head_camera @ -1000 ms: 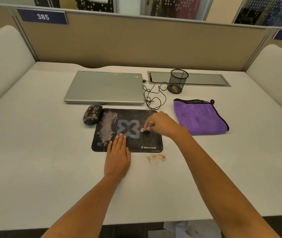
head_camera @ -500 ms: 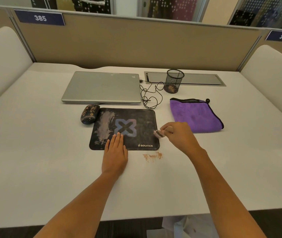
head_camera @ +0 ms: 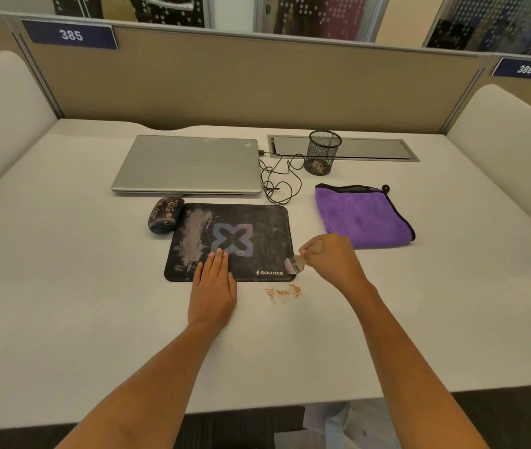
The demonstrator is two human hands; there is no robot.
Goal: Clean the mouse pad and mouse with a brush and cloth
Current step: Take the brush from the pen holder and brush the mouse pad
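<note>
A black mouse pad [head_camera: 257, 228] with a blue X logo and pale dusty smears lies on the white desk [head_camera: 63, 286]. My left hand [head_camera: 214, 283] presses flat on the pad's front edge, fingers together. My right hand [head_camera: 330, 257] grips a small brush [head_camera: 295, 264], whose bristles touch the pad's front right corner. A dirty black mouse [head_camera: 164, 215] sits just off the pad's back left corner. A folded purple cloth [head_camera: 361, 215] lies to the right of the pad. Brown crumbs [head_camera: 283, 293] are scattered on the desk in front of the pad's right corner.
A closed silver laptop [head_camera: 189, 163] lies behind the pad, its cable [head_camera: 277, 183] coiled beside it. A black mesh pen cup [head_camera: 322, 152] stands at the back by a cable tray lid [head_camera: 371, 149]. Partition walls enclose the desk.
My right hand swept the brush from the middle of the pad down to its front right corner. My left hand stayed flat on the pad's front edge.
</note>
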